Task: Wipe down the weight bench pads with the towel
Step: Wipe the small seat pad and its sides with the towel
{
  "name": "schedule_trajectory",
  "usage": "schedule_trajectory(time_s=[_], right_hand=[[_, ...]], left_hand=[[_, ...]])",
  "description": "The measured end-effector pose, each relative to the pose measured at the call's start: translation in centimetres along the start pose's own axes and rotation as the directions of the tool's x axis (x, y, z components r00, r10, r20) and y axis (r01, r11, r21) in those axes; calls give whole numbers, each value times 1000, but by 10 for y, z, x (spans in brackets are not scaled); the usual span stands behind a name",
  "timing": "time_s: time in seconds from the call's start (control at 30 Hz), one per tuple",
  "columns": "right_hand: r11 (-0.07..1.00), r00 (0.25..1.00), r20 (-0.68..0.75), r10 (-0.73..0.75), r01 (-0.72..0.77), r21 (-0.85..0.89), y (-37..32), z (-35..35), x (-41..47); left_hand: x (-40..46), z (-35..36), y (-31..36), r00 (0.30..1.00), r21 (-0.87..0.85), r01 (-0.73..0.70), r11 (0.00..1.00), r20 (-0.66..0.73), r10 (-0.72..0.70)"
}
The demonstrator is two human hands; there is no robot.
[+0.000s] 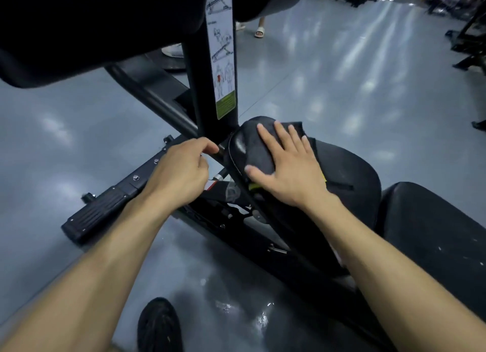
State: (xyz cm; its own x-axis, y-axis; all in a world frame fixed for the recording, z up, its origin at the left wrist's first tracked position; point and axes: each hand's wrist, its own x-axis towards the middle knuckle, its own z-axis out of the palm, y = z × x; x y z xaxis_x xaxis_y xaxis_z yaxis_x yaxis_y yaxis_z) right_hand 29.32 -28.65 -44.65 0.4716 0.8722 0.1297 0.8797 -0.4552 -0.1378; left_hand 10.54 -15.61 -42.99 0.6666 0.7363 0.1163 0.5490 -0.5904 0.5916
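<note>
A black seat pad (pixel 349 173) of the weight bench lies in the middle right of the head view. A dark towel (pixel 260 152) is spread over its narrow front end. My right hand (pixel 286 165) presses flat on the towel with fingers spread. My left hand (pixel 181 170) rests just left of the pad, fingers curled around the black frame bar (pixel 221 152) at the foot of the upright post (pixel 200 89). A second black pad (pixel 434 236) sits at the right edge. A large dark roller pad (pixel 92 23) hangs overhead at top left.
The bench's black base rail with a ribbed foot plate (pixel 97 215) runs to the lower left on the grey floor. My dark shoe (pixel 157 325) is at the bottom. Another person's feet in sandals (pixel 259 31) stand behind the post. Other gym machines (pixel 468 36) line the far right.
</note>
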Motion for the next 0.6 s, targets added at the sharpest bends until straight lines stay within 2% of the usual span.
schedule_trajectory(time_s=[0.07,0.13,0.2,0.27,0.33,0.37,0.5,0.6], right_hand=[[993,994,42,100,-102,60,-11,-4,43],[990,990,26,138,-138,15,-29,0,56],[998,999,-43,27,-29,-51,-46,8,32],[980,975,-134,-178,162,-119,-51,17,-12],[944,943,-128,-307,284,-168,-41,22,-26],[943,942,-112,-317,300,-147,-32,20,-18],[990,992,-40,-118,120,71,-13,-1,42],[987,999,-35,-31,35,154,9,-6,59]], left_hand=[[1,-1,2,1000,-5,11,1000,-29,-11],[3,-2,5,997,-28,10,1000,-83,-12],[8,-3,9,990,-71,-3,997,-142,-7],[15,-3,14,985,-110,-15,994,-172,-4],[21,0,18,984,-135,-9,991,-180,-16],[23,1,19,983,-139,-4,990,-182,-21],[25,5,25,985,-150,-8,989,-172,-18],[21,7,31,988,-113,-52,992,-148,35]])
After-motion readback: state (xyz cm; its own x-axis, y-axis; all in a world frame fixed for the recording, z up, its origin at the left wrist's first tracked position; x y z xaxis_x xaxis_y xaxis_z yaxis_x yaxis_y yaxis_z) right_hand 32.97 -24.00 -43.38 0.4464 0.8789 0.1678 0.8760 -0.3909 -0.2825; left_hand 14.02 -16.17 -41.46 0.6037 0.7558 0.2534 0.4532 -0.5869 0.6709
